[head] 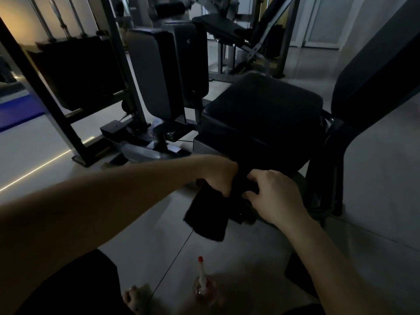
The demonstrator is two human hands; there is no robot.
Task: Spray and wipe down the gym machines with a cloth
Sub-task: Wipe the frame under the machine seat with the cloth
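Curled round the top edge of a black cloth, the left grip reaches in across the body, knuckles up, and the cloth hangs slack below it toward the floor. Just to its right, nearly touching, the right grip has its fingers bent and its thumb drawn in against something dark under the machine. That spot is too dim to tell whether the right grip pinches the cloth's other end, a part of the frame, or nothing at all. Directly beyond and above both grips sits the black seat pad of the gym machine, and its angled back pad rises beyond and to the right of the right grip. Beyond the left grip and slightly to its left stand two upright padded panels, with a dark weight stack further left behind a slanted frame bar. A blue mat lies far to the left. Nearer the person than both grips, well apart from them and below the hanging cloth, a spray bottle with a red tip stands on the floor. A bare foot rests on the floor just left of the bottle.
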